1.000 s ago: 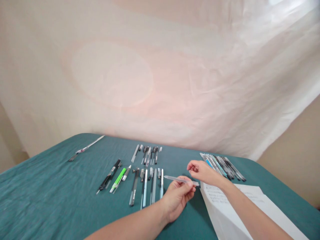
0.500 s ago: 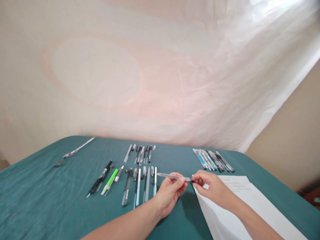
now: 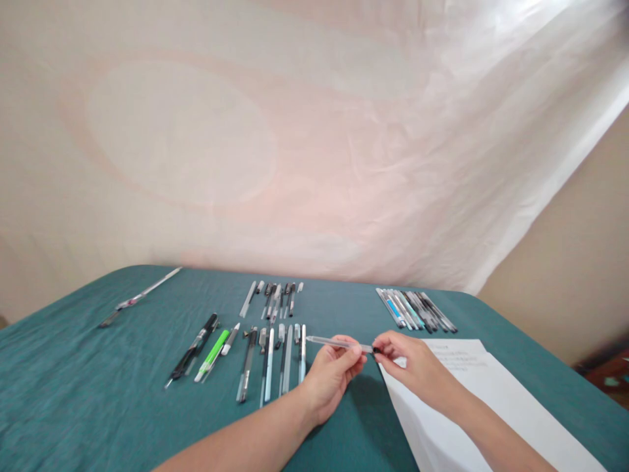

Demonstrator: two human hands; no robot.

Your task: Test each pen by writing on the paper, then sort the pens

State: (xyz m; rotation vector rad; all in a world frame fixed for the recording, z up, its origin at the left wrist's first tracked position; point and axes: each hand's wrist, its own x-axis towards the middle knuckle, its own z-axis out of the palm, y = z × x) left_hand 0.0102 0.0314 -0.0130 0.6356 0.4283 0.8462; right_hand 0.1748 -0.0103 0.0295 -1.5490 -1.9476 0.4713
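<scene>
My left hand (image 3: 330, 380) is closed around a clear, frosted pen barrel (image 3: 322, 340), which lies nearly level above the table, its narrow end pointing left. At the barrel's right end, my right hand (image 3: 417, 367) pinches a small black end piece (image 3: 377, 350) between thumb and fingertips. The piece touches the barrel or sits in it; the fingers hide exactly how. Just left of my left hand lies a row of pens taken apart, among them a light blue barrel (image 3: 269, 367).
White paper sheets (image 3: 472, 400) with some print lie under my right forearm. A bundle of pens (image 3: 415, 310) is at the back right, more pen parts (image 3: 270, 301) at the back middle. To the left are a green pen (image 3: 212, 357), a black pen (image 3: 192, 351) and a long thin pen (image 3: 147, 290).
The view has shifted slightly. Both hands keep their hold on the pen, and the black end piece shows a little more between the right fingertips.
</scene>
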